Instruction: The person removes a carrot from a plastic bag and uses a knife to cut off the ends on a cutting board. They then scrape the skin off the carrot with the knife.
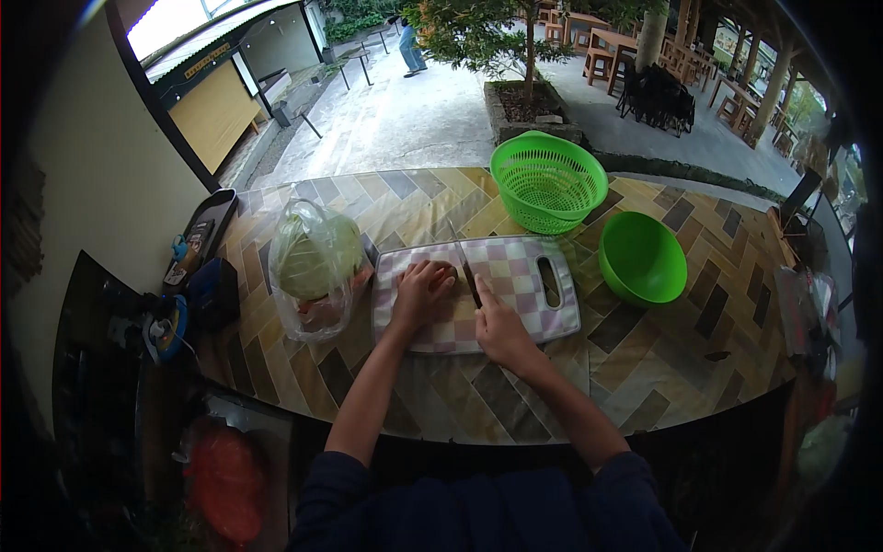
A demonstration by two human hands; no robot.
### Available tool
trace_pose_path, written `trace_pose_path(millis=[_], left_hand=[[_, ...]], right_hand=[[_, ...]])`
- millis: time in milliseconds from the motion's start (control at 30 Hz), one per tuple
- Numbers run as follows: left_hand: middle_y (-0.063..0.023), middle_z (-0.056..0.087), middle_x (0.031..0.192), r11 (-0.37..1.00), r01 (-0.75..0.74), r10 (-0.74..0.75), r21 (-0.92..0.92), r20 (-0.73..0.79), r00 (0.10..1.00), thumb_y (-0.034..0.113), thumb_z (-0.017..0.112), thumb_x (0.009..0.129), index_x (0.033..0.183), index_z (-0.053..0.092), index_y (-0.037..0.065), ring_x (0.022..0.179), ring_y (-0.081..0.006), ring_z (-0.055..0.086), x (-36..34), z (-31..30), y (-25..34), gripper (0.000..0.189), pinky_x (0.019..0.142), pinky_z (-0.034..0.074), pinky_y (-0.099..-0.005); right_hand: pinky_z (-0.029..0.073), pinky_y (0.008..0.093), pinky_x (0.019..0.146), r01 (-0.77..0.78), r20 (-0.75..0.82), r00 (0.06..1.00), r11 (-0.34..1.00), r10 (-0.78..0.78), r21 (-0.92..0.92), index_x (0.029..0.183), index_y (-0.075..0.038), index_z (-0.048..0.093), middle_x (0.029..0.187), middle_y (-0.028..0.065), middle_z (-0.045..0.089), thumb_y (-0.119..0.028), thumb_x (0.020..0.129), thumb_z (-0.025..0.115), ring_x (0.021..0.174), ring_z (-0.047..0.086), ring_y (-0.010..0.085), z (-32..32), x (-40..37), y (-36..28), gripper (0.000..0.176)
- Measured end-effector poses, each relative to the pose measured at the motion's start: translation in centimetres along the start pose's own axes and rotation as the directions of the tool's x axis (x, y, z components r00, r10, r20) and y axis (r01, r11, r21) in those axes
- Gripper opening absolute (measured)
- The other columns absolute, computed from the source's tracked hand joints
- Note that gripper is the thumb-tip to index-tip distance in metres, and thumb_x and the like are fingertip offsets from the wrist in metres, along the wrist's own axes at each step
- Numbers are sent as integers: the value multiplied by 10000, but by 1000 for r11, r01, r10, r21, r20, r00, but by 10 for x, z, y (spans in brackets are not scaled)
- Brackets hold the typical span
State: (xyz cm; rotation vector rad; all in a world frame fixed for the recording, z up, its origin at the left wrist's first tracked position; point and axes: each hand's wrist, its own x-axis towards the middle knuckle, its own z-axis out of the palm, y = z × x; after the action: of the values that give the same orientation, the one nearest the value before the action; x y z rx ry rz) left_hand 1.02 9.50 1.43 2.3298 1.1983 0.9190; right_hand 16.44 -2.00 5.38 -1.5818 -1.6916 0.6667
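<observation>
A checkered cutting board [506, 262] lies on the table in front of me. My right hand [501, 329] is closed round the handle of a knife [472, 283], its blade pointing away from me over the middle of the board. Just left of the blade, my left hand [423, 293] presses down on the board with its fingers curled together. Something small and brownish shows at its fingertips, mostly hidden, and I cannot make out its kind. Beside the board on the left stands a clear plastic bag [303, 322] holding a pale green cabbage [322, 256] and some orange-red pieces.
A green colander [543, 216] stands behind the board, and a green bowl [642, 259] sits to its right. Along the left edge are a dark tray [204, 225] and a black container [213, 293]. A red plastic bag [225, 483] is lower left, below the tabletop [515, 396].
</observation>
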Motion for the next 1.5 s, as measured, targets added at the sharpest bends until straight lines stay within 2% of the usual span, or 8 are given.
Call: trace_pose_path(millis=[67,267,367,467,767,1167,1267,1500], left_hand=[[-78,615,995,1000,-9,9,-2,6,1000,304,625,804,1036,622,130,981,-282,555,0,-1,0,290,858,381,-412],[-69,615,1007,1000,6,-6,3,8,1000,297,631,807,1039,622,136,1000,-275,549,0,-3,3,282,871,370,-405],[-66,615,1012,1000,6,-6,12,5,1000,291,636,804,1039,622,137,1000,-276,549,-1,-3,4,281,870,371,-405],[-50,615,998,1000,-4,4,6,-26,1000,298,629,805,1021,629,144,982,-270,544,-1,-1,3,264,865,368,-404],[-49,615,1000,999,6,-5,35,-23,1000,279,642,793,1017,627,144,981,-269,549,-2,0,3,262,859,380,-398],[-48,618,996,999,-8,9,48,-25,1000,266,644,791,1018,628,146,979,-270,557,-1,1,1,258,845,402,-392],[-47,618,996,999,-9,11,41,-29,1000,266,647,790,1019,629,148,976,-271,556,-2,1,2,259,843,403,-396],[-39,617,994,999,-14,16,53,-29,999,267,643,793,1020,630,151,974,-264,552,-2,1,2,256,843,393,-400]], right_hand=[[439,486,834,98,-62,993,995,-99,-18,1389,49,224,1051,341,516,-75,843,440,932,539,466,13,-2,7,600],[442,486,831,34,27,999,999,-33,-40,1397,45,209,1079,337,504,-85,850,439,922,544,460,14,-2,-1,607],[444,484,831,76,-4,997,994,-76,-80,1400,41,207,1082,338,500,-87,850,438,924,544,460,16,-2,2,611],[417,475,877,-24,51,998,999,26,-34,1378,52,254,1090,354,498,-51,838,446,975,513,482,8,-3,-14,582],[452,468,818,-5,62,998,987,15,-162,1398,26,231,1067,328,495,-69,851,450,923,545,457,13,-5,-19,596],[449,467,819,24,26,999,990,-21,-142,1386,44,246,1044,325,509,-75,857,438,905,550,447,14,0,-13,575],[448,467,819,-11,54,998,991,19,-131,1382,48,253,1024,328,517,-75,853,440,902,548,451,10,1,-16,574],[450,475,811,13,55,998,988,-4,-151,1393,50,215,1006,348,515,-75,843,443,898,547,467,17,-1,-13,609]])
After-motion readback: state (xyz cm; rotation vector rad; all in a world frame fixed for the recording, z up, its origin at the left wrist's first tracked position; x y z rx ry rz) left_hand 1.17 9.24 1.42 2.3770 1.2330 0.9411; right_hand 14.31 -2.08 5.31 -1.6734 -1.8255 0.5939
